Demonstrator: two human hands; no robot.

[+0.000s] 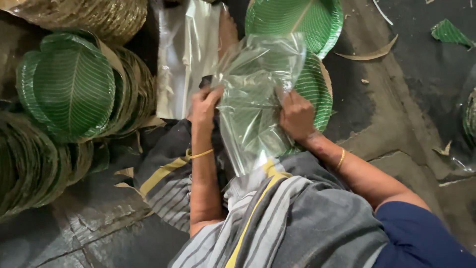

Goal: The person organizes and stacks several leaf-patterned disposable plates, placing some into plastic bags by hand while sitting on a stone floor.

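My left hand (204, 105) and my right hand (296, 115) both grip a clear plastic bag (253, 94) held over my lap. The left hand pinches the bag's left edge, the right hand holds its right side. A green leaf-patterned plate (315, 92) lies under and behind the bag, partly hidden by it. Another green leaf-shaped plate (297, 17) sits beyond it at the top. Each wrist wears a gold bangle.
Stacks of green leaf-patterned plates (69, 89) lean on their sides at the left. A silvery plastic sheet (186, 54) lies at top centre. Grey stone floor (396, 99) with paper scraps spreads to the right. A striped grey and yellow cloth (267, 218) covers my lap.
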